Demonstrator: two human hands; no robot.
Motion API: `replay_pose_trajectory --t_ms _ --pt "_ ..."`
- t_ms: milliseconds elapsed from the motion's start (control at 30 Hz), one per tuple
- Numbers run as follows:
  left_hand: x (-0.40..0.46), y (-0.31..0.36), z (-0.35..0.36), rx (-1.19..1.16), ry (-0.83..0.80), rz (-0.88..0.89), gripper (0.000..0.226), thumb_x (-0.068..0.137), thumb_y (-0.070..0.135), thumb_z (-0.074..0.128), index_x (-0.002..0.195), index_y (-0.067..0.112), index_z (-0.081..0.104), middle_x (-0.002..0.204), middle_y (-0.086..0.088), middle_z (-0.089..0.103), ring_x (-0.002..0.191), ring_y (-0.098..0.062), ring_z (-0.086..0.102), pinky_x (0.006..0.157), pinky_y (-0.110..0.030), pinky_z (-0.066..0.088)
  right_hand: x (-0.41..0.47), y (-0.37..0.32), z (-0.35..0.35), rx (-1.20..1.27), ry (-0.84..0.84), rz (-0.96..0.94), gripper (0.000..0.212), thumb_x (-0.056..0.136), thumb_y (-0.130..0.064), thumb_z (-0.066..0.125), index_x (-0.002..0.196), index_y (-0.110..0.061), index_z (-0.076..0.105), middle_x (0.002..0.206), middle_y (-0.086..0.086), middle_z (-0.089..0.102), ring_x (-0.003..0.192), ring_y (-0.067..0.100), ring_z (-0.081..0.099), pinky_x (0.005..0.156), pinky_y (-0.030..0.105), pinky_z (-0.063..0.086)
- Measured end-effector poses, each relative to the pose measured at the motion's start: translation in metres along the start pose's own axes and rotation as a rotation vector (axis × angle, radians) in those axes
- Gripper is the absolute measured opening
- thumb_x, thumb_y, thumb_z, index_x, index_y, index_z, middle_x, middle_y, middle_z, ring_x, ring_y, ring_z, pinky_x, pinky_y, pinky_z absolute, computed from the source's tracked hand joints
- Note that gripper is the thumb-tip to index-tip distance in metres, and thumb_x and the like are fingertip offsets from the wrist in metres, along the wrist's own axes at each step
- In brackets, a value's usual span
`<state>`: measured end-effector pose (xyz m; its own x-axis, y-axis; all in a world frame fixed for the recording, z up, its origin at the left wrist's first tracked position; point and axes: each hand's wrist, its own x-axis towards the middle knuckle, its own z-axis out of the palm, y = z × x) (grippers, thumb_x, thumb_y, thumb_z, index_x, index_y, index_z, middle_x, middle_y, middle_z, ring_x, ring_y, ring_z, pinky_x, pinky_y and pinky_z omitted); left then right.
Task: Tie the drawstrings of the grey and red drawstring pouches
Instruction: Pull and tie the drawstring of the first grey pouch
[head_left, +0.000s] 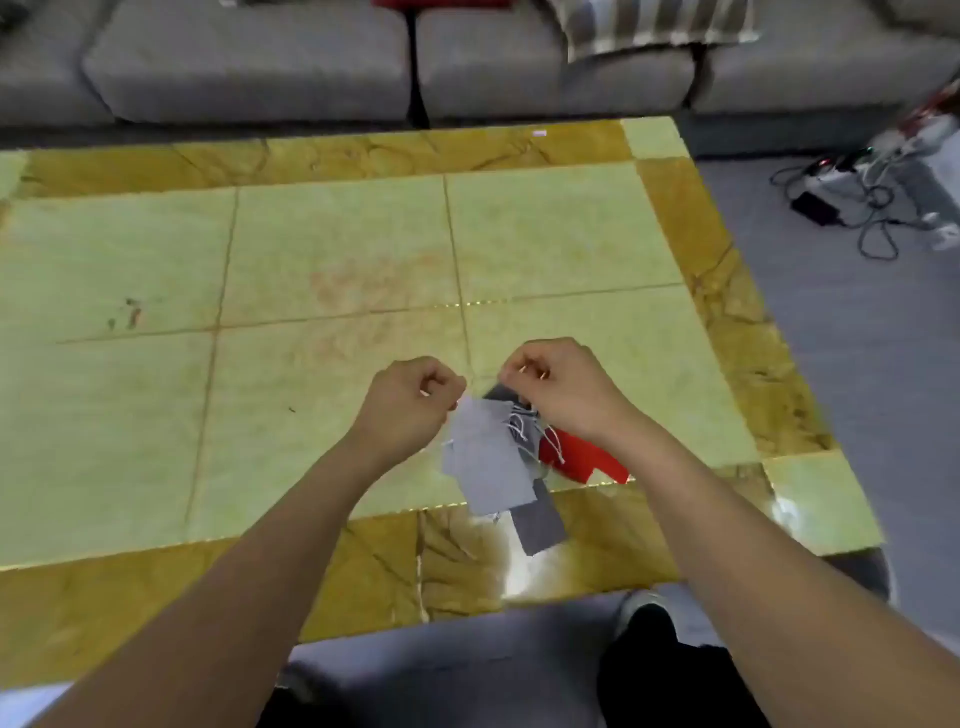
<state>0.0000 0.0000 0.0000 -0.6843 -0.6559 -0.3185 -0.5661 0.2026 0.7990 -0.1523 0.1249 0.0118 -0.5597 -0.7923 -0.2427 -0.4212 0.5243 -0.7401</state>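
Observation:
A light grey drawstring pouch (485, 460) hangs between my hands above the near part of the table (337, 244). My left hand (410, 400) pinches its upper left corner or string. My right hand (558, 387) is closed over thin white drawstrings (522, 423) at the pouch's top. Under it lies a darker grey pouch (540, 525), and a red pouch (582, 462) rests to the right, partly hidden by my right wrist. A white string crosses the red pouch's left edge.
The table has green stone tiles with a yellow-brown border (722, 291). A grey sofa (249, 62) stands behind it. Cables and a power strip (852, 202) lie on the grey floor at the right. My legs show below the table's front edge.

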Motion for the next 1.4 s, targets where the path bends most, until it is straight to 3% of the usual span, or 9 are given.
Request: replay_pose_trajectory --t_ms 133,300,400,500,767,933,1167,1300,1400 --pt "0.016 -0.046 0.042 0.170 0.071 0.196 0.009 0.089 0.029 0.065 0.086 0.021 0.067 0.082 0.009 0.067 0.071 -0.001 0.061 0.062 -0.023 0.047 0.009 0.049 0.026 -0.027 0.073 -0.137 0.008 0.088 -0.022 0.068 0.081 -0.019 0.073 0.071 0.001 0.069 0.066 0.015 0.063 0.063 0.032 0.049" --pt "0.018 -0.082 0.052 0.223 0.061 0.452 0.028 0.083 0.041 0.073 0.102 0.022 0.066 0.101 0.010 0.060 0.089 -0.001 0.056 0.071 -0.009 0.041 -0.008 0.083 0.048 0.109 0.187 -0.323 0.014 0.092 -0.024 0.067 0.080 -0.017 0.071 0.066 -0.006 0.065 0.056 0.003 0.053 0.056 0.017 0.039" --pt "0.008 -0.095 0.045 0.276 0.078 0.451 0.043 0.074 0.041 0.081 0.110 0.026 0.062 0.105 0.017 0.060 0.094 0.003 0.056 0.073 -0.003 0.039 -0.017 0.093 0.052 0.106 0.215 -0.289 0.019 0.088 -0.041 0.069 0.086 -0.022 0.068 0.073 0.000 0.067 0.057 0.010 0.055 0.055 0.026 0.043" --pt "-0.003 -0.106 0.042 0.192 0.080 0.363 0.043 0.074 0.038 0.082 0.111 0.030 0.061 0.102 0.017 0.064 0.091 0.001 0.062 0.074 -0.014 0.047 -0.021 0.087 0.053 0.090 0.172 -0.193 0.032 0.078 -0.050 0.077 0.095 -0.025 0.065 0.074 0.001 0.070 0.057 0.010 0.060 0.056 0.029 0.046" --pt "-0.020 -0.111 0.048 0.242 0.206 0.380 0.007 0.088 0.016 0.070 0.091 0.014 0.076 0.083 0.002 0.074 0.073 -0.007 0.064 0.064 -0.018 0.044 -0.031 0.049 0.048 -0.114 0.195 -0.329 0.003 0.080 -0.012 0.078 0.080 -0.009 0.077 0.062 0.000 0.068 0.057 0.012 0.061 0.059 0.031 0.052" --pt "-0.049 -0.088 0.016 -0.280 0.393 0.371 0.013 0.093 0.012 0.064 0.088 0.018 0.075 0.074 -0.001 0.070 0.064 -0.010 0.063 0.063 -0.024 0.055 -0.052 0.024 0.043 0.467 0.201 -0.334 0.008 0.089 -0.002 0.069 0.092 0.004 0.074 0.069 0.017 0.068 0.049 0.016 0.061 0.050 0.024 0.052" --pt "-0.046 -0.056 -0.034 -0.529 0.537 0.374 0.030 0.102 0.022 0.049 0.079 0.017 0.067 0.073 0.002 0.067 0.064 -0.009 0.060 0.056 -0.020 0.049 -0.047 0.003 0.039 0.483 0.086 -0.321 0.024 0.098 -0.014 0.058 0.084 0.002 0.068 0.082 0.015 0.071 0.061 0.020 0.063 0.051 0.024 0.050" --pt "-0.041 -0.055 -0.038 -0.809 0.401 0.214 0.035 0.103 0.027 0.044 0.070 0.018 0.055 0.076 0.003 0.062 0.067 -0.012 0.055 0.061 -0.025 0.043 -0.040 0.002 0.038 1.044 -0.100 -0.264 0.034 0.098 -0.023 0.053 0.067 -0.011 0.052 0.109 0.001 0.072 0.079 0.017 0.064 0.058 0.025 0.048" --pt "-0.046 -0.059 -0.045 -1.322 0.149 0.182 0.040 0.102 0.024 0.046 0.064 0.019 0.057 0.093 0.005 0.068 0.072 -0.011 0.055 0.069 -0.021 0.037 -0.039 -0.010 0.047 1.417 -0.327 -0.236 0.039 0.098 -0.023 0.048 0.060 -0.015 0.047 0.117 0.004 0.071 0.069 0.011 0.059 0.052 0.019 0.041"
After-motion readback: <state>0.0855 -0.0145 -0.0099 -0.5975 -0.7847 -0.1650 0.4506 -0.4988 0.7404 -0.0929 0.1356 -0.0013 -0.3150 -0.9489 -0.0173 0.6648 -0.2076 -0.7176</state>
